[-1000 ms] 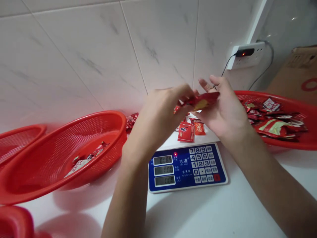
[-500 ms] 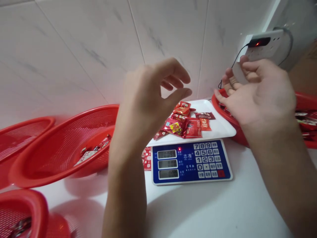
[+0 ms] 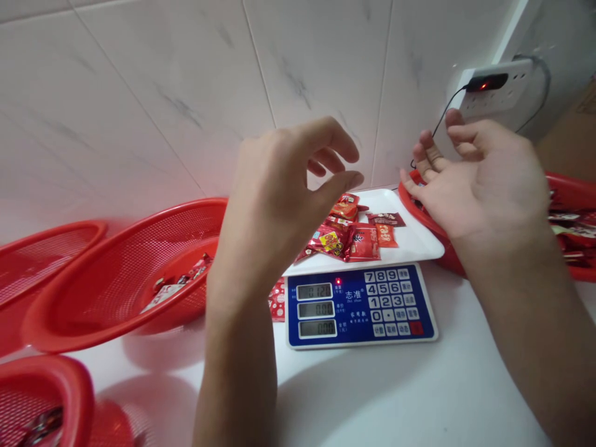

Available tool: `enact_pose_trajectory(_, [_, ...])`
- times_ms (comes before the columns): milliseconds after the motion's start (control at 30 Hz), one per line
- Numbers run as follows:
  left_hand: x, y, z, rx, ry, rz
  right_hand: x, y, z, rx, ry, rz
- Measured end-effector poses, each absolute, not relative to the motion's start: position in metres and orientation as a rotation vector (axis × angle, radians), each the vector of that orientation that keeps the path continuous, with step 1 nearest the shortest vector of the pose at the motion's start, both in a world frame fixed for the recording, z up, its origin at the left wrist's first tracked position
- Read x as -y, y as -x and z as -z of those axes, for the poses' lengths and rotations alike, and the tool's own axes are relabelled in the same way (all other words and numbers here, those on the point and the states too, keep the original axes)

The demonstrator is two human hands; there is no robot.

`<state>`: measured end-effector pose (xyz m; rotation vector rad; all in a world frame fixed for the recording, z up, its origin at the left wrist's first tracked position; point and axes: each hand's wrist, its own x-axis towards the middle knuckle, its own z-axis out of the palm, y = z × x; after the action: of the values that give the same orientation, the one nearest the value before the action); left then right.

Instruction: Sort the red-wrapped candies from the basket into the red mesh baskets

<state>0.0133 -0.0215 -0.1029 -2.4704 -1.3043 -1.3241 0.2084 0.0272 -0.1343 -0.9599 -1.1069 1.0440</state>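
Observation:
A digital scale [image 3: 361, 307] with a blue keypad panel stands on the white table, its top display reading about 0.120. On its white tray [image 3: 414, 245] lie several red-wrapped snack packets [image 3: 365, 242], some hidden behind my left hand. My left hand [image 3: 288, 192] hovers over the tray's left side, fingers curved, thumb apart from them, nothing between. To the right, my right hand [image 3: 484, 177] is raised above a red basket's rim, palm turned up, fingers spread and loosely bent, holding nothing.
Red mesh baskets [image 3: 93, 298] with wrapped packets stand at the left, one near the front corner [image 3: 77, 391]. More red baskets [image 3: 572, 186] are at the right. A tiled wall rises behind, carrying a power strip [image 3: 505, 90] with a plugged-in black adapter and cord.
The scale's top display has gone from about 0.094 to about 0.120. My right hand has shifted slightly left and down; my left hand is nearly unchanged.

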Motion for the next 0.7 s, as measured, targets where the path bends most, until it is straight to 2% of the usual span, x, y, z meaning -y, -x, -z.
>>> enact_pose_trajectory(233, [0.017, -0.009, 0.105, 1.446, 2.526, 1.174, -0.028, -0.201, 0.132, 0.95, 0.878, -1.084])
enact_pose_trajectory(333, [0.014, -0.006, 0.106, 1.616, 2.535, 0.995, -0.026, -0.201, 0.132, 1.293, 0.922, -0.789])
enact_pose_trajectory(500, [0.02, -0.005, 0.103, 1.574, 2.54, 1.063, -0.024, -0.214, 0.137, 2.007, 1.448, -0.245])
enact_pose_trajectory(600, [0.025, -0.006, 0.1, 1.521, 2.563, 1.101, -0.033, -0.217, 0.147, 2.223, 1.788, -0.138])
enact_pose_trajectory(700, [0.028, -0.007, 0.099, 1.508, 2.566, 1.1, -0.047, -0.219, 0.16, 2.389, 1.882, -0.13])
